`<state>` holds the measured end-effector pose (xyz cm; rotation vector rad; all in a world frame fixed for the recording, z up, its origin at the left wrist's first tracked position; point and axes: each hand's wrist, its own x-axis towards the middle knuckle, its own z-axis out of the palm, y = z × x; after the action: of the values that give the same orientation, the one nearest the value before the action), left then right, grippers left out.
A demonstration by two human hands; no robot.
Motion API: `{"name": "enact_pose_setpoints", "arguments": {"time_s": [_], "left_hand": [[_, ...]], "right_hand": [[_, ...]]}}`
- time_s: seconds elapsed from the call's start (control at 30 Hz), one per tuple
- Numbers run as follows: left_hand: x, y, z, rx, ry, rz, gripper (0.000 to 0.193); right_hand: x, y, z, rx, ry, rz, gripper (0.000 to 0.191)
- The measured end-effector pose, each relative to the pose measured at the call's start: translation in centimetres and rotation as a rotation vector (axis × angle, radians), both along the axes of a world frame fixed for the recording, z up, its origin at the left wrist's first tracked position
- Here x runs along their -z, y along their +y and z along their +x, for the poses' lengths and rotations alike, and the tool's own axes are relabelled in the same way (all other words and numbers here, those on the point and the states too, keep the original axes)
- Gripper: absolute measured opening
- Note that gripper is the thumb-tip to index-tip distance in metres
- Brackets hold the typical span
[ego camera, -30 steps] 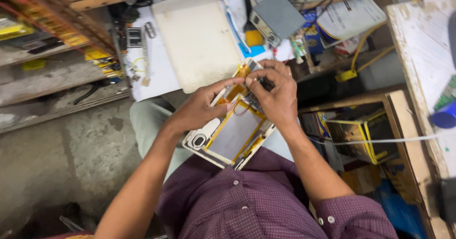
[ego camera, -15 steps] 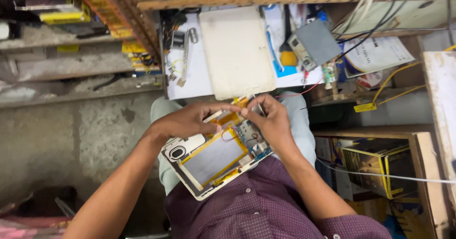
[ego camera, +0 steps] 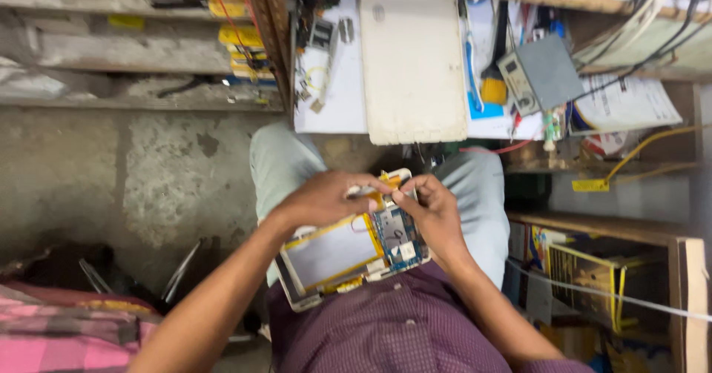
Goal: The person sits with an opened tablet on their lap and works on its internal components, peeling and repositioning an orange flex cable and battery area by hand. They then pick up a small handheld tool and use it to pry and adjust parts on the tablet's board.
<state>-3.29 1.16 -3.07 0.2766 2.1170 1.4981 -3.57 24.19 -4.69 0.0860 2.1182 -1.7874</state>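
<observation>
An opened tablet (ego camera: 348, 251) rests on my lap, its back cover off, showing a silver battery with yellow tape and a blue circuit board. My left hand (ego camera: 322, 199) lies over the tablet's upper left part, fingers curled onto a thin pale tool or strip near the top edge. My right hand (ego camera: 430, 213) presses on the board's upper right, its fingertips meeting the left hand's at the yellow tape. Both sleeves are dark purple.
A white tablet back cover (ego camera: 411, 65) lies on the white workbench (ego camera: 334, 98) ahead. A grey meter box (ego camera: 541, 73), a brush with a yellow head (ego camera: 493, 87), papers and cables sit to the right. Wooden shelves stand left; yellow boxes (ego camera: 586, 269) are lower right.
The view has shifted, so the tablet and hands sit lower and more central. My hands stay at the tablet's top edge; the left has slid further over it.
</observation>
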Motion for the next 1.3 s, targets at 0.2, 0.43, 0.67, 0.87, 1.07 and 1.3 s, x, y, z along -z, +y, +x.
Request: {"name": "enact_pose_setpoints", "arguments": {"time_s": [0.2, 0.43, 0.67, 0.87, 1.07, 1.3], "left_hand": [[1.1, 0.3, 0.2, -0.026, 0.06, -0.098, 0.039], [1.4, 0.3, 0.4, -0.04, 0.021, -0.109, 0.039], [2.0, -0.6, 1.1, -0.107, -0.047, -0.079, 0.038], [3.2, -0.7, 1.1, -0.112, -0.012, 0.005, 0.035], [3.6, -0.6, 1.3, -0.115, -0.01, -0.001, 0.036], [3.0, -0.2, 1.2, -0.083, 0.008, -0.003, 0.037]], "right_hand": [[-5.9, -3.7, -6.1, -0.39, 0.713, 0.332, 0.015], [-8.4, -12.7, -16.3, -0.804, 1.199, 0.603, 0.052], [-9.3, -13.9, -18.6, -1.052, 1.253, 0.708, 0.032], [-9.7, -10.9, -18.3, -0.853, 1.383, 0.486, 0.022], [-7.7, -1.8, -10.1, -0.35, 0.492, -0.102, 0.016], [1.2, 5.3, -1.9, -0.002, -0.082, -0.419, 0.007]]}}
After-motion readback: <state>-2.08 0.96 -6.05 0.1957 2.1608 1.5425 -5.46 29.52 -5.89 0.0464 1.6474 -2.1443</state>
